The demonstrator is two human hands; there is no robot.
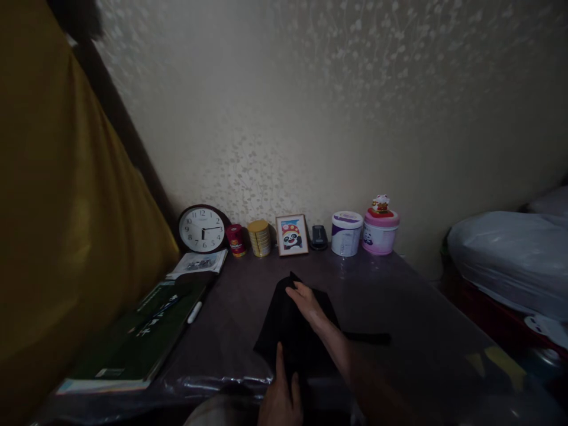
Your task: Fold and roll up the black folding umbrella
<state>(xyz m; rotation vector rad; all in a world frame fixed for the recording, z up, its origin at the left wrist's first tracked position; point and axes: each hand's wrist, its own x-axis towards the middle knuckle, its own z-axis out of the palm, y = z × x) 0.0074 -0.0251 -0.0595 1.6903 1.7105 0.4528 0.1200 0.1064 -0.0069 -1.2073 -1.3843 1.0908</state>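
Note:
A black cloth item (277,316) lies partly folded on the table, with a dark strap (368,338) running out to its right. Its exact kind is hard to make out in the dim light. My right hand (308,306) reaches across the cloth, fingers closed at its far part, where a small corner stands up. At the near edge, my left hand (280,393) has its index finger stretched out on the cloth and its thumb apart. The folds under both hands are too dark to read.
Along the wall stand a clock (203,229), a red can (236,239), a yellow tin (259,238), a framed panda picture (291,235), and two tubs (347,234). Left are a green book (119,340) and white marker (194,312). A yellow curtain (66,207) hangs beside them.

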